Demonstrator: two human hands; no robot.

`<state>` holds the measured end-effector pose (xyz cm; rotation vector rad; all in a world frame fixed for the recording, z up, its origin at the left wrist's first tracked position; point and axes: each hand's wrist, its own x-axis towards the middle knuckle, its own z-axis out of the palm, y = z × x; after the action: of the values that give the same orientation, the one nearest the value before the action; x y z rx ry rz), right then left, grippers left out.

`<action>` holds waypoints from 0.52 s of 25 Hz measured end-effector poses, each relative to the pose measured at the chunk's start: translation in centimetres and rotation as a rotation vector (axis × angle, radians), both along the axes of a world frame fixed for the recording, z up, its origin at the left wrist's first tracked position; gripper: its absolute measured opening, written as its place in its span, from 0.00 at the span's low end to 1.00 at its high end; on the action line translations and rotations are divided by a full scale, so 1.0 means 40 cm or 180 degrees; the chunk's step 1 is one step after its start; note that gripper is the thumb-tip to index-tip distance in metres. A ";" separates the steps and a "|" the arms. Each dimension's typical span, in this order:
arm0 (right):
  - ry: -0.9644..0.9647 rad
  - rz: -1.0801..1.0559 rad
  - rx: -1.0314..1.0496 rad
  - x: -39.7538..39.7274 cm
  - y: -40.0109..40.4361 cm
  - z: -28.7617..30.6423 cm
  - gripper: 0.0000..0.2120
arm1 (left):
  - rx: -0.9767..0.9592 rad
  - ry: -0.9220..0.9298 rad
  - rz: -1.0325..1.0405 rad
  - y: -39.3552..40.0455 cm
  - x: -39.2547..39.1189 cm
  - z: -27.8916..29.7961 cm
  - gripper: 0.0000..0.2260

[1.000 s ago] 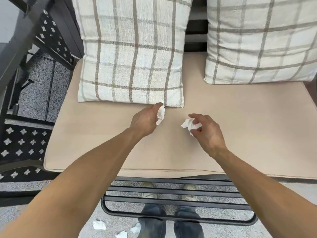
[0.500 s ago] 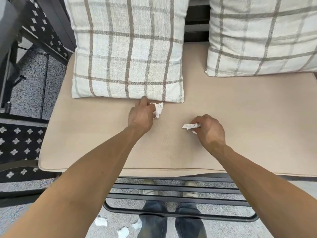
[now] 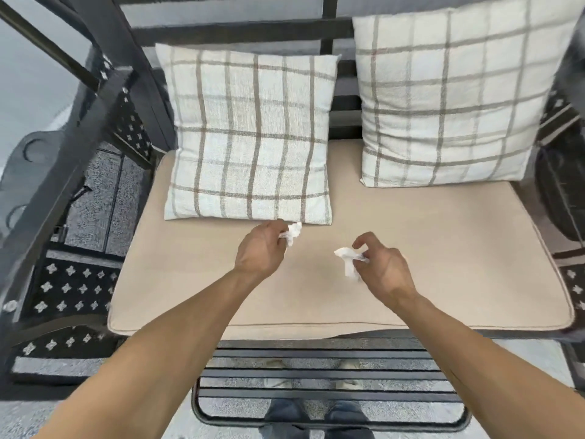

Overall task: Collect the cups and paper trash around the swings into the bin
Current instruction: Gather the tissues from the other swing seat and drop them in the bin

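Note:
My left hand (image 3: 261, 248) grips a crumpled white paper scrap (image 3: 292, 231) just in front of the left pillow's lower edge. A second crumpled white paper (image 3: 348, 259) is pinched in the fingers of my right hand (image 3: 384, 269), held a little above the beige seat cushion (image 3: 443, 248) of the swing. Both hands hover over the middle of the cushion, about a hand's width apart. No cup and no bin are in view.
Two checked pillows (image 3: 250, 137) (image 3: 449, 96) lean against the black metal backrest. A black slatted footrest (image 3: 329, 375) runs below the cushion's front edge, with my shoes behind it. Dark patterned armrests (image 3: 72, 286) flank the seat on both sides.
The camera has pulled back and tilted up, so both pillows show fully. Both hands rose slightly from the cushion with their papers; the floor scraps near my feet are out of frame.

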<state>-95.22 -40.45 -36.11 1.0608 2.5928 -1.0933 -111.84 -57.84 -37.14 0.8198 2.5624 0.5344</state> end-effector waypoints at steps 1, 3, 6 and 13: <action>0.0062 0.0024 0.0088 -0.001 -0.002 0.051 0.09 | 0.0079 0.0014 -0.0021 -0.003 0.000 0.048 0.05; 0.0175 -0.0080 0.0259 0.003 -0.005 0.162 0.07 | 0.0273 0.0023 -0.0053 -0.011 0.003 0.155 0.06; 0.0437 -0.0323 0.0475 0.014 -0.011 0.336 0.05 | 0.0673 0.0096 -0.0098 -0.017 0.009 0.316 0.08; 0.0825 -0.0537 0.1005 0.100 -0.046 0.656 0.05 | 0.1504 0.0224 -0.0202 -0.049 0.072 0.606 0.11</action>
<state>-91.22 -42.27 -9.87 1.3021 3.0048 -0.9270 -108.97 -59.81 -12.90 1.0842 2.4927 1.1344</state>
